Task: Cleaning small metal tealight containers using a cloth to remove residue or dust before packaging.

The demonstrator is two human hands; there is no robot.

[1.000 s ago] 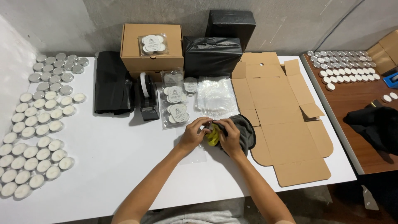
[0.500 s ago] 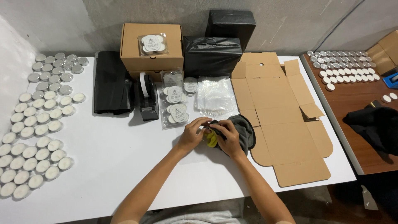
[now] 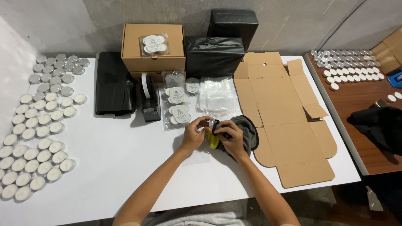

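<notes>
1. Head view: both hands meet at the middle of the white tabletop (image 3: 125, 167). The left hand (image 3: 193, 136) pinches a small white tealight (image 3: 208, 124) at its fingertips; the right hand (image 3: 231, 136) is clenched around a yellow-and-black tool (image 3: 213, 140), whose exact kind I cannot tell.
2. A dark grey cloth (image 3: 250, 132) lies under the right hand, touching the flat cardboard box blank (image 3: 284, 113).
3. Packed candle pouches (image 3: 178, 111) and a tape dispenser (image 3: 148, 98) sit just beyond; loose tealights (image 3: 35, 138) fill the left edge.
4. Done well, I judge: keep the tealight level, steady both wrists on the tabletop, and press the tool squarely.
</notes>
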